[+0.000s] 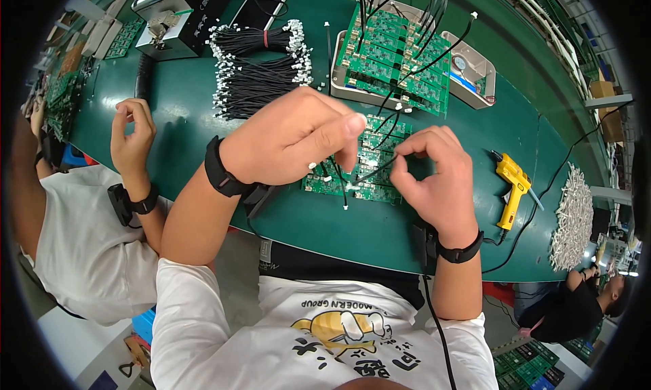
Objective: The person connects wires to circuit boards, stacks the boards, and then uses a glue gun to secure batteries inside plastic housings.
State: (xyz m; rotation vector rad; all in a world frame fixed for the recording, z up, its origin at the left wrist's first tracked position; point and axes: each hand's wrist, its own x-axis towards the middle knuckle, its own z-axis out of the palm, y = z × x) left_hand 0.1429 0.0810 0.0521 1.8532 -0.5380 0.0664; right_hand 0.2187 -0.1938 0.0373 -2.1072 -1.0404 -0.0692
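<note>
A panel of green circuit boards [380,195] lies on the table between my hands, with short black cables across it. My right hand [437,176] is closed in a pinch at the panel's right side, on a thin black cable [375,174] that runs left over the boards. My left hand [291,139] hovers above the panel's left part, its fingers bent together. What its fingertips hold, if anything, is hidden. Below it hangs another black cable [342,192] with a white plug at its end.
Bundled black cables with white plugs [261,71] lie behind my left hand. A bin of wired green boards [390,58] stands at the back. At right are a yellow glue gun [512,187] and a heap of whitish pieces [571,220]. A co-worker's hand [132,136] is at left.
</note>
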